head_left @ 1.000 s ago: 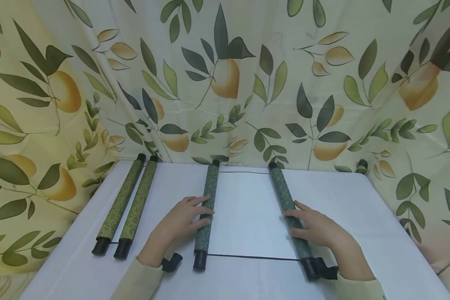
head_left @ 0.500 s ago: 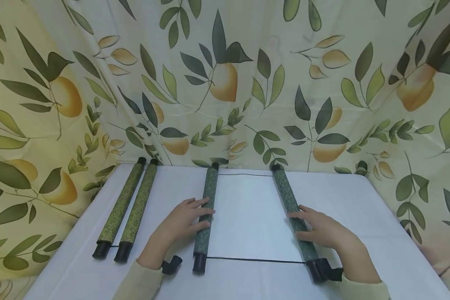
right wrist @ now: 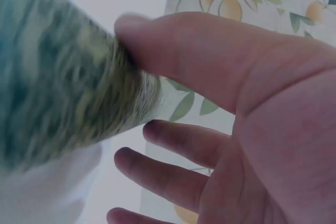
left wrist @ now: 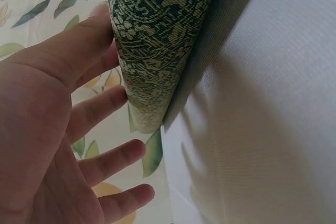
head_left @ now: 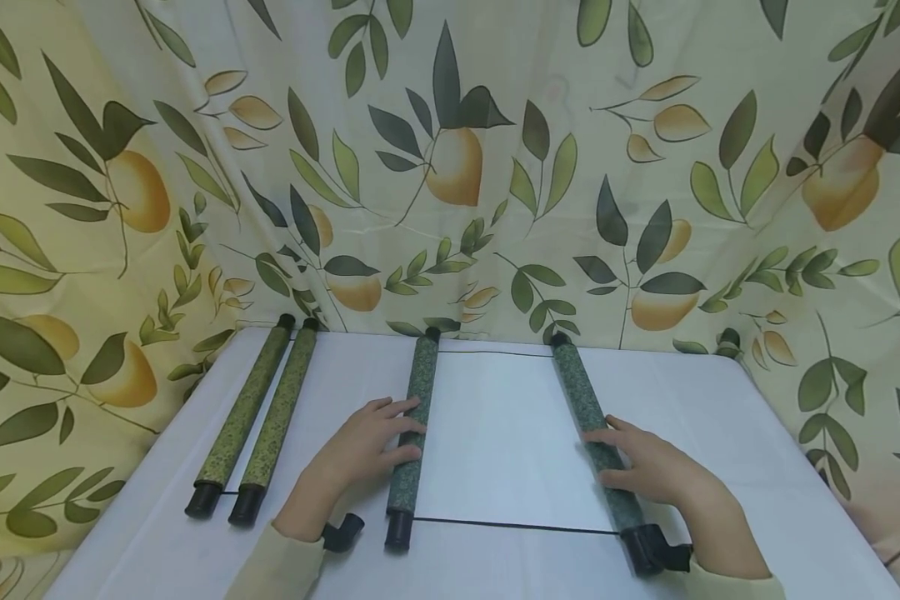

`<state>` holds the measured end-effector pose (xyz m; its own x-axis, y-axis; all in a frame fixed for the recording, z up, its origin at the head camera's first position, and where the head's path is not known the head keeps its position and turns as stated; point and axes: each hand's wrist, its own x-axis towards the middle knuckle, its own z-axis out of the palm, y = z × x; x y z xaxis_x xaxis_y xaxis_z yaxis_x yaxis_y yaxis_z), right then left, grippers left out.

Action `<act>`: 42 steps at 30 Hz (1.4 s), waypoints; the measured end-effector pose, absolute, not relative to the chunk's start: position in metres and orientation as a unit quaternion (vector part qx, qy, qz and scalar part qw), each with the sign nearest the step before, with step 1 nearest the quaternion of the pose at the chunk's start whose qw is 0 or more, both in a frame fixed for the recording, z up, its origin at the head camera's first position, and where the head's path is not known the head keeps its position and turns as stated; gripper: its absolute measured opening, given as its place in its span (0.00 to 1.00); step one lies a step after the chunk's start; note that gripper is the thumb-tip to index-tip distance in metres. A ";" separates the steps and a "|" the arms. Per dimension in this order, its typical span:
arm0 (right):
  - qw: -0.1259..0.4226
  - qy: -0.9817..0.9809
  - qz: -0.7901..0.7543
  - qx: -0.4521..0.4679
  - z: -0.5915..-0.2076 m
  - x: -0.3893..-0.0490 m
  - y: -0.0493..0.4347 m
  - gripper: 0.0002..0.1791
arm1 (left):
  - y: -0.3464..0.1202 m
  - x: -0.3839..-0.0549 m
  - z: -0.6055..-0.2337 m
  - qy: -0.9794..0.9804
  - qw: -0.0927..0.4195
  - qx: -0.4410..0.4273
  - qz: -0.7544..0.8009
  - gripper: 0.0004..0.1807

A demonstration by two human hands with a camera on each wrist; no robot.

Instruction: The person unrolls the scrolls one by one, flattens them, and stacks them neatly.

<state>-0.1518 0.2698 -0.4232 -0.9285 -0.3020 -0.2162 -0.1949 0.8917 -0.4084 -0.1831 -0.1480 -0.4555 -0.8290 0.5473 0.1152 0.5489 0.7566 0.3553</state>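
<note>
The scroll's two rolls lie well apart on the table (head_left: 720, 433), white sheet partly spread between them; the left hand (head_left: 363, 450) rests flat-fingered on the left roll (head_left: 412, 433), the right hand (head_left: 656, 471) likewise on the right roll (head_left: 588, 412), neither grip closed.

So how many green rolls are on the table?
4. Two lie together at the left; the left hand rests on the third, the right hand on the fourth.
</note>
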 end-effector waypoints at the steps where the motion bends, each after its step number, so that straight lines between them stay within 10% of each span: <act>1: 0.137 0.963 -0.193 -0.129 -0.423 -0.152 0.270 0.30 | -0.148 -0.183 -0.455 -0.938 0.002 -0.292 -0.188 0.20; 42: 0.127 0.963 -0.186 -0.149 -0.430 -0.148 0.288 0.35 | -0.153 -0.182 -0.454 -0.928 0.010 -0.330 -0.170 0.14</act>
